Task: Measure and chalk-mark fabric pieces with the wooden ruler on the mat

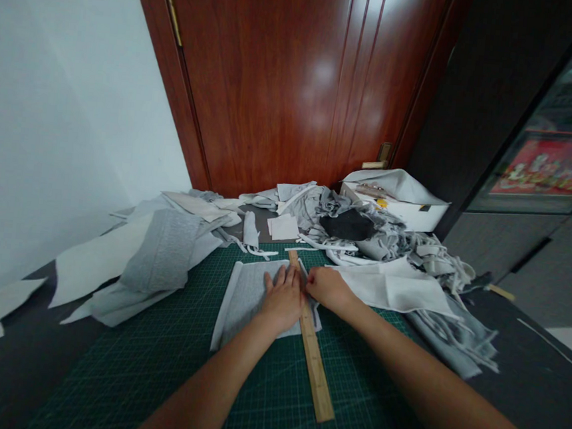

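Note:
A piece of grey knit fabric (245, 299) lies flat on the green cutting mat (270, 400), its left edge paler than the middle. Across its right part runs a wooden ruler (315, 377), slanting toward me. My left hand (282, 300) is spread flat over the fabric, with its fingertips against the ruler. Just right of the ruler, my right hand (327, 286) is closed near the fabric's right edge. Whatever its fingers hold, if anything, is hidden. A narrow strip of fabric shows right of the ruler, below that hand.
Folded grey fabric (162, 250) and white pieces lie at the left. A heap of grey scraps (393, 247) spreads behind and right, beside a white box (416, 212). White cloth (395, 284) lies by my right forearm. A wooden door (287, 81) stands behind.

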